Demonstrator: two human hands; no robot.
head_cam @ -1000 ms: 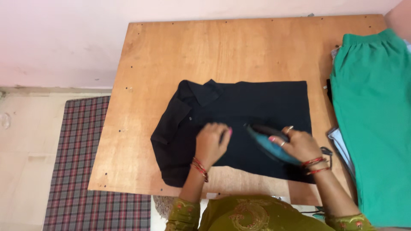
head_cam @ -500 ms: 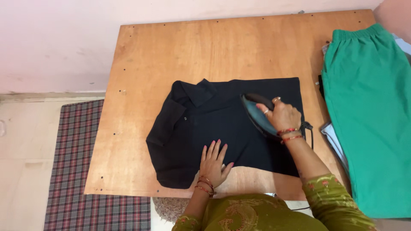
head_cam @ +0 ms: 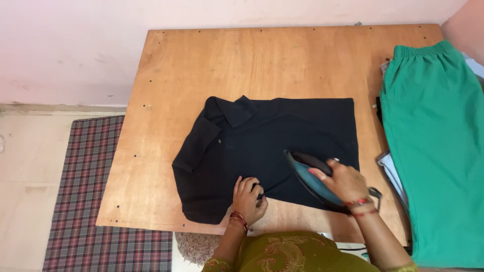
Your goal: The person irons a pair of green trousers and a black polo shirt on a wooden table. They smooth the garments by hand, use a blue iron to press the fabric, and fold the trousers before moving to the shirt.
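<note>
While the left hand [head_cam: 248,197] pinches the near hem of the black shirt [head_cam: 267,151] with curled fingers, the right hand [head_cam: 343,182] wraps tight round the iron [head_cam: 311,179] on the shirt's near right part. That shirt lies mid-table [head_cam: 201,65], toward the near edge. Best held taut at the hem, I'd say, fingers clear of the soleplate.

- Your black shirt [head_cam: 272,146]: matt knit cloth, lying smooth
- Iron [head_cam: 312,179] under your right hand [head_cam: 345,181]: smooth teal plastic shell with slight sheen, dark glossy handle
- Board [head_cam: 201,65]: bare plywood, matt, grain showing, small dark nail heads
- Green garment [head_cam: 438,146]: soft matt cloth
- Floor mat [head_cam: 85,191]: woven checked cloth, rough-looking
- Your sleeve [head_cam: 282,254]: olive cloth, embroidered
</note>
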